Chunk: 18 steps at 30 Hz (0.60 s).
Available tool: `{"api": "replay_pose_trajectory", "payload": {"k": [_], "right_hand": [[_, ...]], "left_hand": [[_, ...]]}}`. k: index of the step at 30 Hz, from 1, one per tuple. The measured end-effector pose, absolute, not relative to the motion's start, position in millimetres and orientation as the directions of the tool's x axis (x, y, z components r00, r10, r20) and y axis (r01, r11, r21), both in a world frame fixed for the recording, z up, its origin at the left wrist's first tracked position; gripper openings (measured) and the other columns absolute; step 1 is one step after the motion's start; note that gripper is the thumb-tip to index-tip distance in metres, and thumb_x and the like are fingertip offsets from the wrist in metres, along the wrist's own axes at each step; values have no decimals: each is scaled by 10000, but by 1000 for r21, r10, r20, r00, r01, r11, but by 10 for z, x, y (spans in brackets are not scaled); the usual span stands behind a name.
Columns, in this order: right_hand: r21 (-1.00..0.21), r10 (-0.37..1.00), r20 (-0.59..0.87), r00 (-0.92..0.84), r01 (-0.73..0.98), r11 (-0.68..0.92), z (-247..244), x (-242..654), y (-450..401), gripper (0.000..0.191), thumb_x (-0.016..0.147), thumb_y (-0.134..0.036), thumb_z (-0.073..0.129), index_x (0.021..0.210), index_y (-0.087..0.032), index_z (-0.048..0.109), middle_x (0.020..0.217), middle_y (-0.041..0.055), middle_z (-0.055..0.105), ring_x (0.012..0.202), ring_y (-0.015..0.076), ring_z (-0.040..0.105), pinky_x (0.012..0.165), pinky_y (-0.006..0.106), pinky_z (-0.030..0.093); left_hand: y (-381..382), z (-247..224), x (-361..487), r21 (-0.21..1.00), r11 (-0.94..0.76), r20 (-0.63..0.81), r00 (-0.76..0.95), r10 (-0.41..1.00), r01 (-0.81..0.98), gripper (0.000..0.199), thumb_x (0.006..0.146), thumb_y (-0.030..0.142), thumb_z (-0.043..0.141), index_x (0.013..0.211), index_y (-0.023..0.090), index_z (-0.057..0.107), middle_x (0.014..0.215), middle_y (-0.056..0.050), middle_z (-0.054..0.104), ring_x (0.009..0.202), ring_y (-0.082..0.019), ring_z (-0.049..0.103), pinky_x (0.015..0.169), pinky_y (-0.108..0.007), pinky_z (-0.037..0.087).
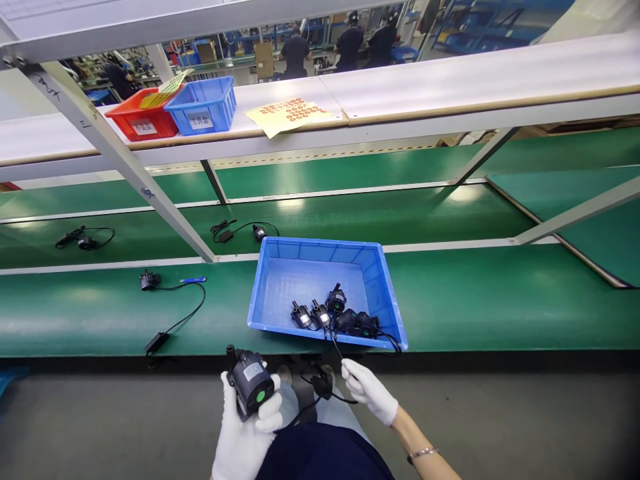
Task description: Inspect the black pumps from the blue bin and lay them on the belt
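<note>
My left hand (pixel 245 427), in a white glove, is wrapped round a black pump (pixel 251 379) that bears a pale label and a green dot. It is held in front of the bench edge, left of the blue bin. My right hand (pixel 369 390), also gloved, pinches a thin black cable (pixel 336 345) just below the bin's front rim. Several small black pumps (pixel 320 313) lie along the near side of the blue bin (pixel 327 243), with cables hanging over its rim. Between my hands, black cables and a dark piece (pixel 321 385) hang above my lap.
On the green bench (pixel 465 300), left of the bin, lie another pump (pixel 149 280), its adapter (pixel 157 343) and a blue pen-like tool (pixel 193 280). The upper shelf (pixel 425 83) holds red (pixel 145 127) and blue (pixel 203 107) boxes and sticker sheets (pixel 293 115). Slanted posts cross the view.
</note>
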State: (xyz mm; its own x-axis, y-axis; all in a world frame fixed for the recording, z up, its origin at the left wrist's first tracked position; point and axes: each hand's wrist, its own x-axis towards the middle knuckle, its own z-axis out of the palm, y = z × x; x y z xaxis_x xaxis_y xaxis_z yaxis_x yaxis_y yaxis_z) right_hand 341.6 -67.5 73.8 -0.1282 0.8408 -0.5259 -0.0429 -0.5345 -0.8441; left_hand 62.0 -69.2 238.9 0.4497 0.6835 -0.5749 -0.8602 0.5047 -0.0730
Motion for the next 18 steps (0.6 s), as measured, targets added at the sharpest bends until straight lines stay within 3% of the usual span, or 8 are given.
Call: {"api": "replay_pose_trajectory", "payload": {"k": [3, 6, 8, 11, 13, 15, 18], "right_hand": [[-815, 797, -570, -199, 20, -579, 819, 3546, -596, 622, 746, -841, 557, 705, -225, 485, 416, -144, 199, 410, 56, 87, 420, 223, 75], [-802, 770, -591, -241, 71, -593, 911, 3623, -544, 616, 756, -817, 600, 716, -207, 525, 394, -135, 258, 386, 48, 122, 410, 216, 94], [-801, 763, -591, -261, 84, -592, 958, 3551, -545, 632, 798, -837, 514, 742, -208, 538, 397, -129, 272, 378, 59, 136, 402, 220, 119], [-831, 802, -554, -224, 90, -549, 974, 3245, -613, 625, 835, -827, 443, 829, -212, 554, 500, -78, 431, 433, 101, 331, 441, 238, 271], [-854, 843, -519, -140, 115, -507, 946, 3020, -693, 552, 827, -773, 525, 846, -222, 537, 650, -29, 557, 595, 138, 498, 574, 267, 406], [-855, 861, -506, -43, 155, -495, 905, 2907, -778, 481, 844, -715, 534, 813, -236, 495, 700, -16, 572, 693, 165, 550, 700, 300, 456], [-826, 849, -526, 47, 209, -523, 867, 3049, -851, 408, 917, -620, 373, 807, -246, 490, 617, -24, 517, 608, 183, 536, 684, 332, 475]], "left_hand": [[-630, 2503, 692, -73, 484, -558, 439, 705, -872, 595, 927, 693, 551, 1129, 146, 672, 818, -28, 523, 527, -60, 386, 403, -137, 356], [-636, 2561, 759, -98, 517, -462, 499, 733, -851, 586, 925, 654, 588, 1143, 115, 661, 835, -29, 522, 549, -57, 403, 439, -140, 378], [-639, 2565, 820, -121, 538, -414, 535, 736, -834, 609, 938, 661, 547, 1142, 100, 663, 826, -29, 522, 570, -69, 419, 477, -160, 414], [-592, 2536, 995, -136, 541, -410, 544, 732, -830, 677, 988, 674, 381, 1069, 70, 675, 828, -51, 537, 599, -92, 442, 526, -203, 460], [-520, 2504, 1162, -118, 540, -451, 529, 719, -834, 712, 997, 675, 334, 988, 52, 678, 831, -72, 552, 608, -106, 454, 532, -229, 474], [-426, 2475, 1318, -93, 543, -488, 513, 706, -835, 719, 996, 675, 337, 948, 43, 675, 824, -82, 557, 617, -119, 468, 533, -241, 483], [-289, 2460, 1421, -60, 523, -485, 483, 729, -850, 668, 995, 665, 364, 979, 73, 675, 848, -82, 571, 634, -129, 484, 531, -240, 490]]}}
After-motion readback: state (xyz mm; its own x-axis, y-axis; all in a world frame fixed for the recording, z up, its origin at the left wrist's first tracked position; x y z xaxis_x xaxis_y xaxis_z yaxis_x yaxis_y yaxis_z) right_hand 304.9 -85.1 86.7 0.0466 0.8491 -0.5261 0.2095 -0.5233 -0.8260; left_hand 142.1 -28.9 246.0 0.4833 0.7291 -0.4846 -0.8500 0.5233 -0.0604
